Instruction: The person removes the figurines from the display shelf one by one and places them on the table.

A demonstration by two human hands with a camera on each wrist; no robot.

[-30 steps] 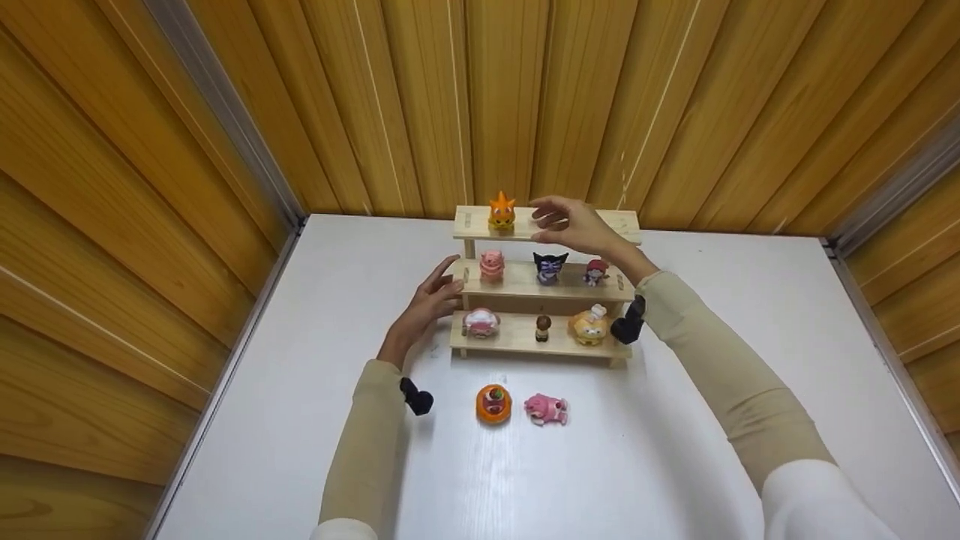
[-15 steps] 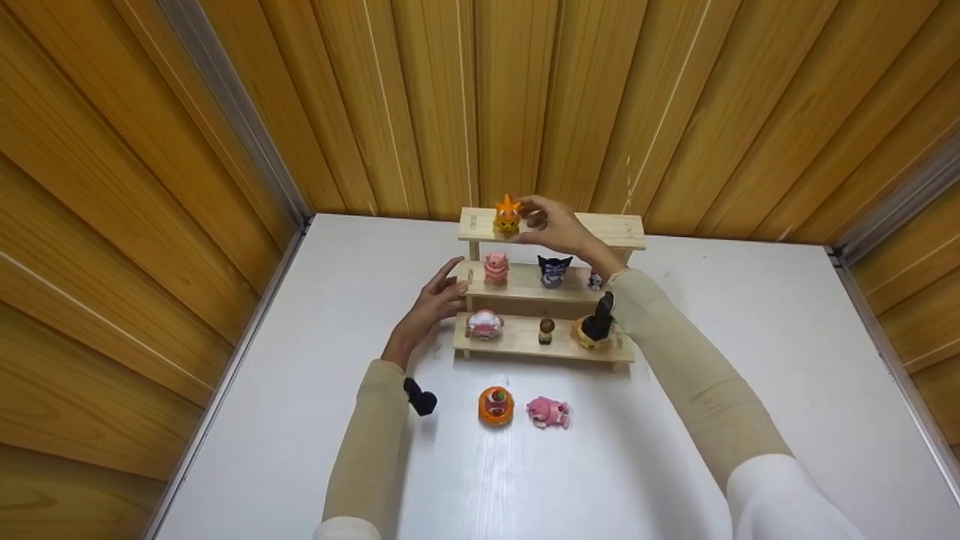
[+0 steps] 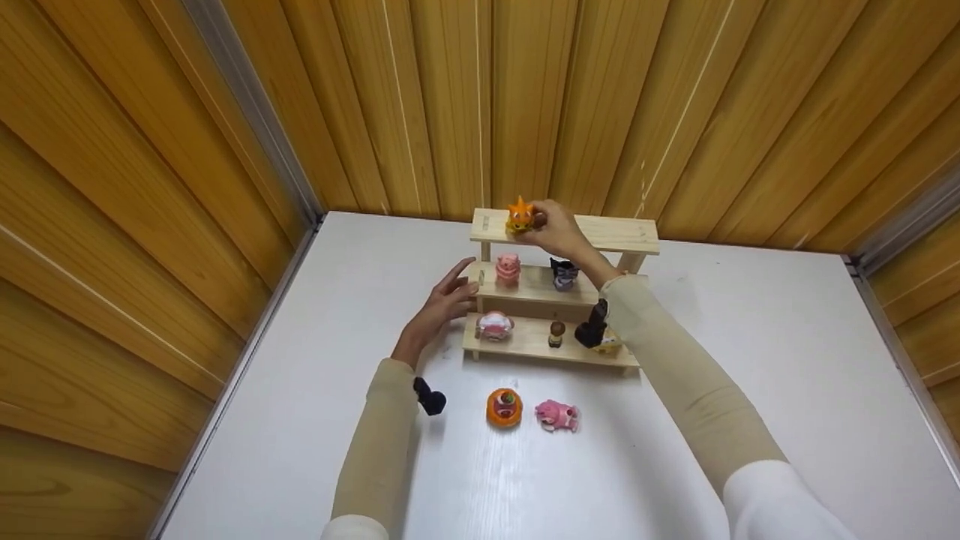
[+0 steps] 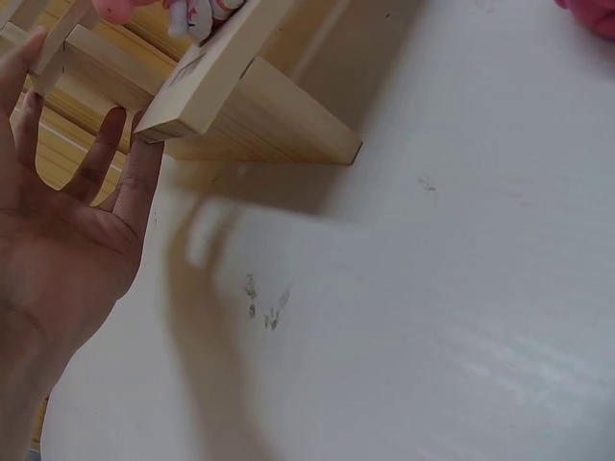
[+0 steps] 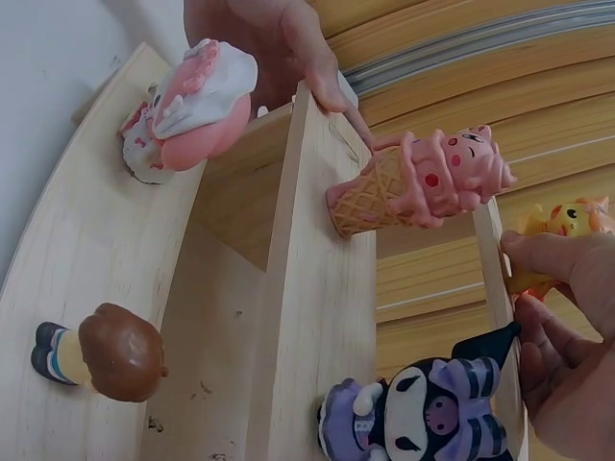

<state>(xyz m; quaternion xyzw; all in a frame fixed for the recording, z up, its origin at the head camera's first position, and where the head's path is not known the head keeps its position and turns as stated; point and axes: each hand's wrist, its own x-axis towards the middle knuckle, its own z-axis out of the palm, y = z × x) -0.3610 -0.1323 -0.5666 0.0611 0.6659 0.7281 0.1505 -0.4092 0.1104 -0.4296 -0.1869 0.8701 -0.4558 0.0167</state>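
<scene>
On the top tier of the wooden stepped shelf (image 3: 622, 232), my right hand (image 3: 559, 231) pinches an orange and yellow spiky-headed figurine (image 3: 520, 217). The right wrist view shows thumb and fingers at the yellow lower part of that figurine (image 5: 567, 219). My left hand (image 3: 442, 306) is at the shelf's left side, fingers extended; in the left wrist view the fingertips of this hand (image 4: 67, 226) touch the end of a shelf board. Nearby on the middle tier stand a pink ice-cream-cone figurine (image 5: 418, 182) and a black-eared purple figurine (image 5: 413, 408).
The bottom tier bears a pink and white figurine (image 3: 495, 326), a brown-haired figurine (image 3: 556, 334) and a yellow figurine (image 3: 609, 343), partly hidden by the right wrist camera. On the white table lie an orange round toy (image 3: 504, 409) and a pink figurine (image 3: 557, 415).
My right hand has moved left along the top tier and taken hold of the orange figurine. The left hand stays by the shelf's side. The whole head view has shifted slightly.
</scene>
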